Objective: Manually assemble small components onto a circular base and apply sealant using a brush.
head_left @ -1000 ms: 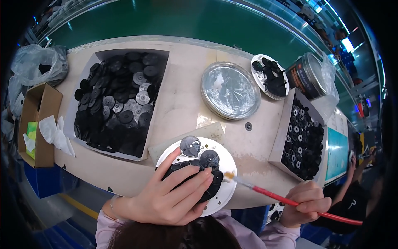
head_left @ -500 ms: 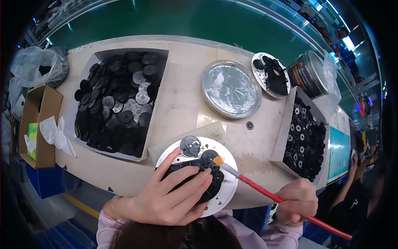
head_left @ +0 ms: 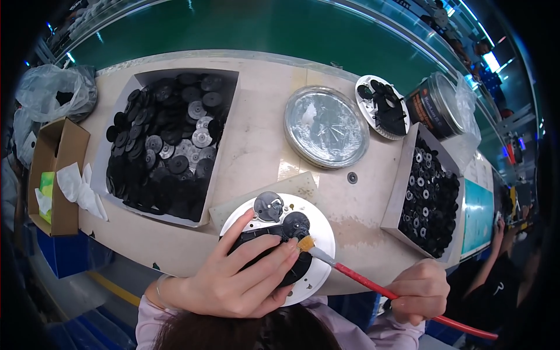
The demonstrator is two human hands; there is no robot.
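My left hand [head_left: 236,280] holds a round white plate [head_left: 322,248] that carries a black plastic gear mechanism. Its fingers lie bent over the black parts, hiding some of them. A dark round cap [head_left: 268,206] and a toothed black gear [head_left: 296,223] show beyond the fingertips. In my right hand [head_left: 420,289] is a paintbrush [head_left: 361,280] with a red handle and a grey ferrule. The brush's tan bristles touch the mechanism just below that gear, close to my left fingertips.
A large box [head_left: 230,116] of black and grey gear discs stands at left, a smaller box [head_left: 398,195] of little gears at right. Beyond lie a round clear-topped tin [head_left: 326,125], another geared white plate [head_left: 373,81] and a big can [head_left: 429,105]. One small gear [head_left: 352,178] lies loose.
The brush tip has moved from the upper gear down toward me, to just beneath it. My right hand has shifted slightly; my left hand and the plate have hardly moved.
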